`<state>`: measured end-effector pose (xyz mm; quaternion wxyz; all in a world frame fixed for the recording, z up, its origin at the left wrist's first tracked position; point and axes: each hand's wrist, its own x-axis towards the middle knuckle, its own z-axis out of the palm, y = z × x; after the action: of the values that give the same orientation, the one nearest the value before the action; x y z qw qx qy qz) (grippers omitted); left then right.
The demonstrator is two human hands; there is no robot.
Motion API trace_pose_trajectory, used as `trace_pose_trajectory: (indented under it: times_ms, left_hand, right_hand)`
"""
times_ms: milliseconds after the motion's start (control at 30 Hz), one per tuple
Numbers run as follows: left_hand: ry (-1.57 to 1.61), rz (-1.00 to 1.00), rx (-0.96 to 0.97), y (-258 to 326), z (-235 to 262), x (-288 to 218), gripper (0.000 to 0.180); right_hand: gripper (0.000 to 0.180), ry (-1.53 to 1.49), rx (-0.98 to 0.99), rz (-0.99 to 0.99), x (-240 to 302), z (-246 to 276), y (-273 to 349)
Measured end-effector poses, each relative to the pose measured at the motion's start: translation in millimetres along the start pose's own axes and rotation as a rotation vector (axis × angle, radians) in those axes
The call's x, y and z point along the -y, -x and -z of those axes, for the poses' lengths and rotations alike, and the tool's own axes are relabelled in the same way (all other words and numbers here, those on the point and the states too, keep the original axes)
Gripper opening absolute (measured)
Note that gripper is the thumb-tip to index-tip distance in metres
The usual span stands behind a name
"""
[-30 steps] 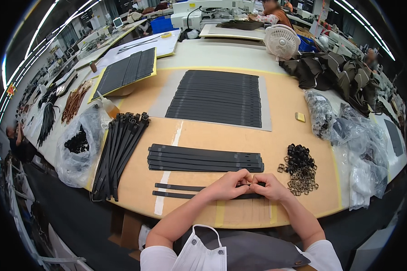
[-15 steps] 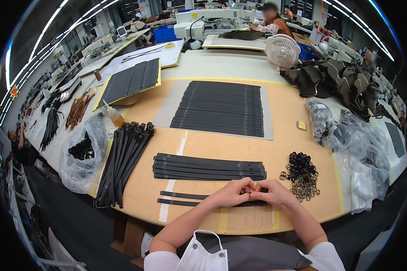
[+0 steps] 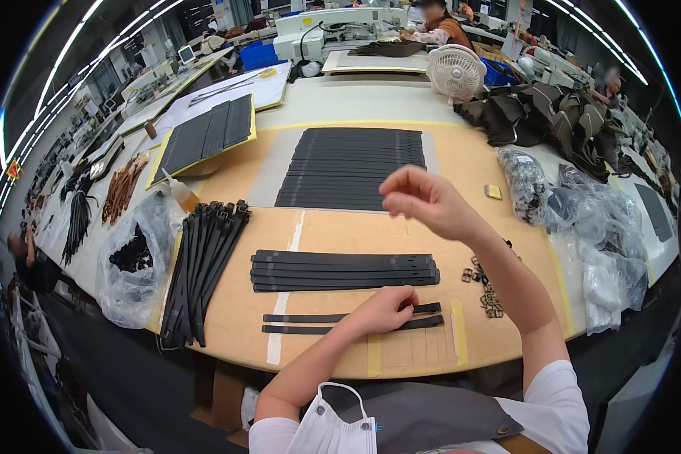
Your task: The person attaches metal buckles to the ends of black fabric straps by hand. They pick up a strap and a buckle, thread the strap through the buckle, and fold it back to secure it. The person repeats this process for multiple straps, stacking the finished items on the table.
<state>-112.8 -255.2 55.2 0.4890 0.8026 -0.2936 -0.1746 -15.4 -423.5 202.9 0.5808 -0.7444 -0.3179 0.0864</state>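
Two thin black straps lie side by side near the table's front edge, an upper strap (image 3: pixel 303 318) and a lower strap (image 3: pixel 299 329). My left hand (image 3: pixel 386 309) rests with curled fingers on the right part of the upper strap, gripping it against the table; its fingertips are partly hidden. My right hand (image 3: pixel 431 203) is raised above the far row of strips, thumb and fingers bent but apart, with nothing visible between them. Beyond my left hand lies a stack of wider black straps (image 3: pixel 344 271). Small metal buckles (image 3: pixel 492 303) sit in a pile, partly covered by my right forearm.
Many black strips (image 3: pixel 340 166) lie in a row at the table's middle. At left are buckled straps (image 3: pixel 208 265), a glue bottle (image 3: pixel 180 193) and a plastic bag (image 3: pixel 132 257). Right stand a yellow block (image 3: pixel 493 192), clear bags (image 3: pixel 601 234) and a white fan (image 3: pixel 456 73).
My right hand has left the strap and risen up and away over the table. My left hand stays at the upper strap. The whole view has shifted slightly.
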Motion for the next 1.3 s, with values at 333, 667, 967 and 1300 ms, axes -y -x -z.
trace_pose_trajectory:
  times_ms: [333,667,967,1300]
  left_hand:
    - [-0.205,-0.096,-0.167,17,-26,5,0.008]
    - [-0.371,-0.222,-0.307,28,-40,11,0.009]
    - [-0.505,-0.170,-0.346,40,1,2,0.031]
    - [-0.939,0.261,-0.337,45,71,66,0.086]
  right_hand:
    - [0.023,0.393,0.231,-0.401,-66,-21,132]
    - [0.019,0.240,0.147,-0.367,-89,-31,155]
    - [0.021,0.142,0.099,-0.426,-88,-31,159]
    - [0.018,0.013,-0.157,-0.429,-114,-32,161]
